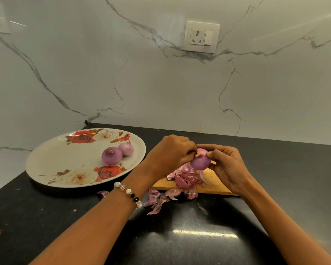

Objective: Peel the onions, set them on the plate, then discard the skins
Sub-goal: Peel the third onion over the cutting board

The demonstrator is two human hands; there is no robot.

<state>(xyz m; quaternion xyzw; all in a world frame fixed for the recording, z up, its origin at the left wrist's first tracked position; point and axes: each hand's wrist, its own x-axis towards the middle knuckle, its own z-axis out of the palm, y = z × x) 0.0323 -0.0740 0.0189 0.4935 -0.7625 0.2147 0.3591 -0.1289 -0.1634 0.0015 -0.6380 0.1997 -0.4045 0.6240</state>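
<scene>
**Third onion mid-peel above the cutting board**

Held in the air between both hands, an onion [200, 161], just over the wooden cutting board [210, 185], probably so that whatever comes off drops onto the heap already there. Cupped from the right side by the right hand [227, 169], fingers curled round it, thumb up near the root end to keep it from turning. Worked by the left hand [170, 153], fingers bent and pinching at the pale tuft on top of the onion; whether a strip of skin or only the root is caught there cannot be told. Looks nearly bare already, smooth and purple.

Set on the floral plate [52, 161] to the left, two peeled onions [111, 155], touching each other near the plate's right side, close to the board, likely for a short reach when putting down the next. Plenty of bare plate beside them.

Piled on the board under the hands, loose skins [183, 178], with more spilled off its front edge onto the dark counter [180, 245] and a few stray flakes further left. None gathered for discarding yet, judging by the spread. Worn on the left wrist, a bead bracelet [128, 194].
</scene>
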